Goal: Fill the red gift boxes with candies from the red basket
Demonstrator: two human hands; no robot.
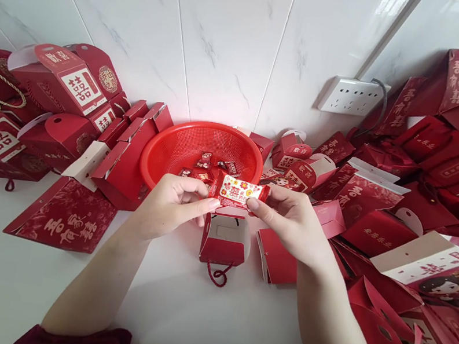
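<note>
Between my two hands I hold a small wrapped candy packet [237, 191], red and white with flowers and a double-happiness sign. My left hand [175, 204] pinches its left end with thumb and fingers. At the other end, my right hand [292, 220] grips it the same way, thumb on the front. Just below stands a small red gift box [224, 250], its top open and its pale inside showing, with a dark red cord loop at the front. Behind my hands, a red plastic basket [207, 133] holds several wrapped candies [205, 160].
Red gift boxes [68, 86] and bags with rope handles are stacked at left. A flat red bag [68, 215] lies before them. Many more red boxes [375, 196] crowd the right side. A white power strip [352, 97] sits against the tiled wall [234, 38].
</note>
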